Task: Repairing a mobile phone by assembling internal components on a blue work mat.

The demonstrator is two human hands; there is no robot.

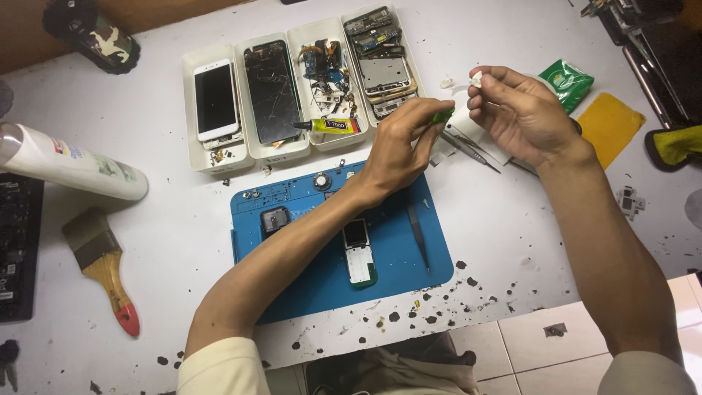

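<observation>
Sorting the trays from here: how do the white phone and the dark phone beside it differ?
The white phone has a white frame and an unbroken dark screen; the dark phone is black all over, its glass webbed with cracks. The white phone looks shorter and lies in the leftmost tray; the dark phone fills the second tray. Both lie flat, face up.

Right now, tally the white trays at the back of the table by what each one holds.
Tray with a white-framed phone: 1
Tray with a cracked dark screen panel: 1
Tray with loose small parts and a yellow glue tube: 1
Tray with stacked boards and frames: 1
Total: 4 trays
</observation>
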